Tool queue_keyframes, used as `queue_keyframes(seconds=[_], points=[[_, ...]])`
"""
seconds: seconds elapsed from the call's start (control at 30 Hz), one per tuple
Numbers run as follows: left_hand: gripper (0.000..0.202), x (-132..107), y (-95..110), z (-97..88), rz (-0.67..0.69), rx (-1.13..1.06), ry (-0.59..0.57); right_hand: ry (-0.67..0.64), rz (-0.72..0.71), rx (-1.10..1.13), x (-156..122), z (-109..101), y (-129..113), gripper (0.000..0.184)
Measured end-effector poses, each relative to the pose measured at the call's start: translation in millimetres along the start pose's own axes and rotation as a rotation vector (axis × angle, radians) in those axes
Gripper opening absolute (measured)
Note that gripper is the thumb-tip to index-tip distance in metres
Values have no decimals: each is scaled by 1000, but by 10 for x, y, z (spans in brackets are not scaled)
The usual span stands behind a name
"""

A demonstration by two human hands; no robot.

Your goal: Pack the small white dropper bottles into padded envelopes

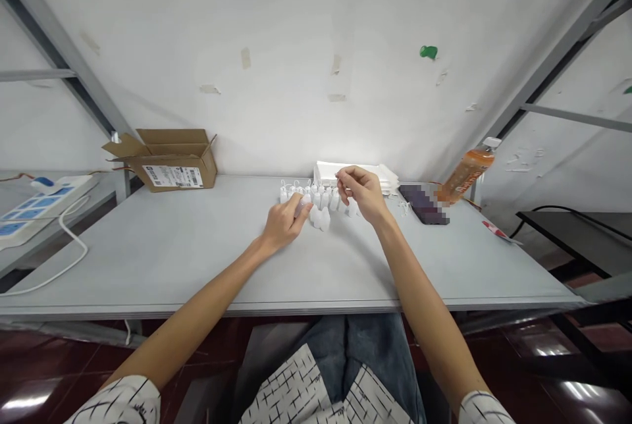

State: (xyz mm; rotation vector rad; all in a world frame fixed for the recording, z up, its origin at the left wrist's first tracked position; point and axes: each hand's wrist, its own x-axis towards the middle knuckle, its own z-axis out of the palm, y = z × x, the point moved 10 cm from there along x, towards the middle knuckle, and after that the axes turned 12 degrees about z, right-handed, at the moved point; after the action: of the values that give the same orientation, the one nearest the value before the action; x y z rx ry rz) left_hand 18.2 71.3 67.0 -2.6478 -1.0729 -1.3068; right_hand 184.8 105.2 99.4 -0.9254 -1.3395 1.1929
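White rounded pieces clustered on smooth grey tabletop, left hand pinching one, right hand pinched, contents unclear

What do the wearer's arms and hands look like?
The left hand and right hand are bare, with no gloves or wristbands visible. The left forearm and right forearm are uncovered; the left sleeve and right sleeve are white with dark lines.
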Motion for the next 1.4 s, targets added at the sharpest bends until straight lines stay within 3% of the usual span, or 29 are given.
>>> queue_keyframes(seconds=[0.13,0.23,0.47,0.87,1.13,1.4], points=[[28,-19,27,-17,7,-28,61,-200,120,1,-143,320,194,32],[25,-24,87,-28,41,-43,89,-245,137,-23,-191,405,259,32],[22,-20,173,-7,126,-50,91,-224,134,36,-178,407,331,30],[22,-7,198,64,131,-90,7,-274,129,-25,-215,466,322,26],[28,-5,181,112,79,-184,-87,-203,117,-112,-202,388,312,26],[35,-8,124,72,22,-195,-71,-205,123,-165,-214,363,280,26]])
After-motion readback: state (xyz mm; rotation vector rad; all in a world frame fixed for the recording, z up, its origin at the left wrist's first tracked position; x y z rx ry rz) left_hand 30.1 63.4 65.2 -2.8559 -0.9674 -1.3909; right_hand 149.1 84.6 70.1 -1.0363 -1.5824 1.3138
